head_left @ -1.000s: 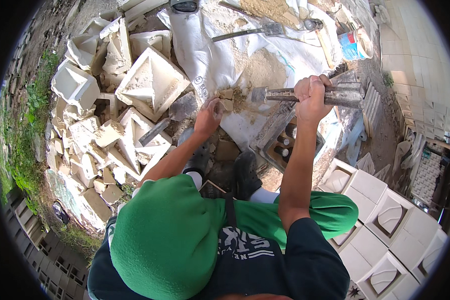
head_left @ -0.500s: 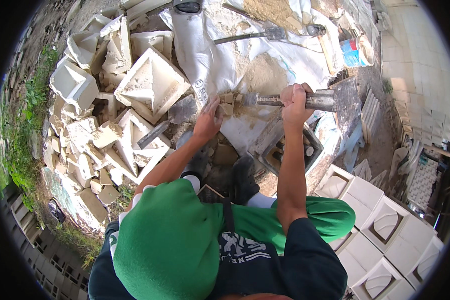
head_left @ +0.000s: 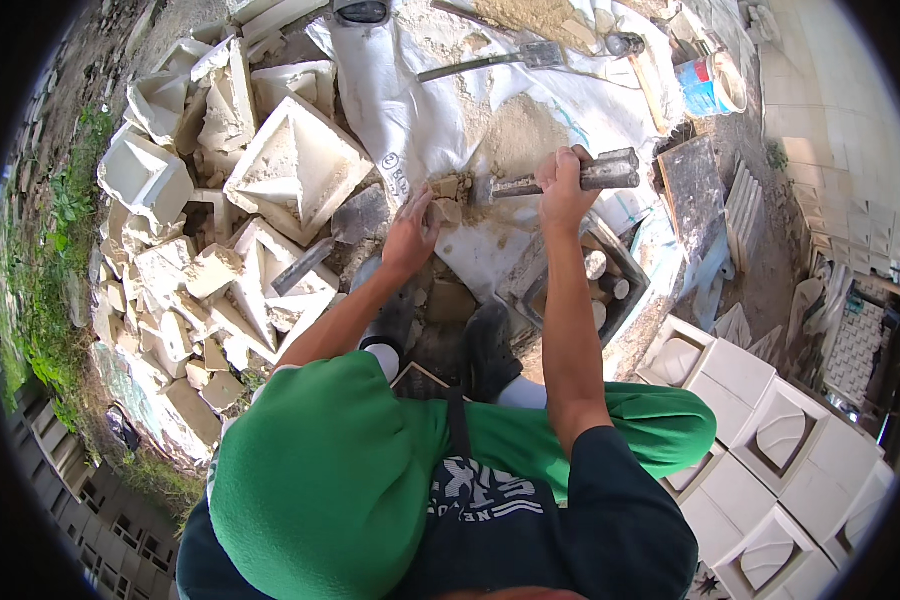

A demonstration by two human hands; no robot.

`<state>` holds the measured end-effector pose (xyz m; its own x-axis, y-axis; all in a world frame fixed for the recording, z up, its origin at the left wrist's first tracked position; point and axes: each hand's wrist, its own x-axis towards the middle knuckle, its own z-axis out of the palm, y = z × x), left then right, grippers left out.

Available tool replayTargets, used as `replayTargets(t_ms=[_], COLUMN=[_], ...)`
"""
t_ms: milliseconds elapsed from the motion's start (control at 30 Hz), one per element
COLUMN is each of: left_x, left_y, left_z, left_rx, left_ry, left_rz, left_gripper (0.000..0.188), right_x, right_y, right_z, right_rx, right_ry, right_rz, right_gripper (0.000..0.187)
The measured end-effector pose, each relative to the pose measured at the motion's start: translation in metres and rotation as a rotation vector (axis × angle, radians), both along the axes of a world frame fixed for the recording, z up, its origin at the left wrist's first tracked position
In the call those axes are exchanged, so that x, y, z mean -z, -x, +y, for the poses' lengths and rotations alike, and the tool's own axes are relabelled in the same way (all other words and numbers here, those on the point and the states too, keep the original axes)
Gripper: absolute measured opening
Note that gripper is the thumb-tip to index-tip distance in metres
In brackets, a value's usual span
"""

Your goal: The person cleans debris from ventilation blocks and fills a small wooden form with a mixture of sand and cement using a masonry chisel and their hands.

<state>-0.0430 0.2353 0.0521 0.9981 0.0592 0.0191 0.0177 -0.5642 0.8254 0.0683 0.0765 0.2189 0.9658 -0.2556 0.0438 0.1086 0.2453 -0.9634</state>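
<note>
In my right hand (head_left: 567,190) is a hammer-like tool (head_left: 515,187) with a thick dark end (head_left: 610,170) at the right. Its small grey head, at the left, is beside pale broken chunks (head_left: 448,207). My left hand (head_left: 410,238) has its fingers stretched out along the left side of those chunks; whether the fingertips touch them is hard to tell. A trowel-like tool with a flat grey blade (head_left: 361,215) lies left of my left hand. Under my right forearm is a dark square frame (head_left: 622,318) with whitish round pieces in it.
Broken white square molds or blocks (head_left: 295,165) are heaped on the left. A white sack sheet (head_left: 460,110) spreads ahead, bearing another long-handled tool (head_left: 485,65). A blue-and-white bucket (head_left: 705,90) stands far right. Patterned pale blocks (head_left: 740,400) sit in rows at lower right.
My right hand and the tool have moved left and slightly away from me, uncovering more of the square frame. My left hand stays by the chunks.
</note>
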Motion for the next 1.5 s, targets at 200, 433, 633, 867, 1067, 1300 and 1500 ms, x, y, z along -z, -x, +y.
replayTargets(t_ms=[200, 433, 633, 867, 1067, 1300, 1500], left_x=[-0.006, -0.009, -0.008, -0.008, 0.008, -0.008, -0.001], left_y=[-0.002, -0.002, -0.006, -0.006, 0.006, -0.003, -0.002], left_z=[-0.001, -0.004, 0.001, -0.004, -0.001, -0.004, -0.005], left_rx=[0.011, 0.019, -0.001, -0.001, -0.018, -0.037, -0.045], left_ry=[-0.039, -0.008, -0.007, 0.020, 0.005, 0.028, 0.006], left_rz=[0.009, 0.044, 0.154, 0.048, 0.014, 0.051, 0.024], left_gripper=[0.044, 0.041, 0.040, 0.041, 0.041, 0.039, 0.040], right_x=[-0.077, 0.011, -0.036, -0.053, -0.001, -0.105, 0.008], right_y=[0.018, 0.004, 0.001, 0.005, -0.001, 0.015, 0.009], right_z=[-0.018, 0.003, 0.006, -0.001, -0.001, -0.005, 0.011], right_rx=[-0.158, -0.033, -0.098, -0.070, -0.093, -0.086, -0.109], right_ry=[-0.074, 0.104, 0.066, -0.001, -0.037, -0.012, 0.115], right_rz=[-0.124, -0.027, 0.026, -0.051, 0.035, -0.097, -0.026], right_gripper=[0.030, 0.030, 0.030, 0.026, 0.020, 0.029, 0.026])
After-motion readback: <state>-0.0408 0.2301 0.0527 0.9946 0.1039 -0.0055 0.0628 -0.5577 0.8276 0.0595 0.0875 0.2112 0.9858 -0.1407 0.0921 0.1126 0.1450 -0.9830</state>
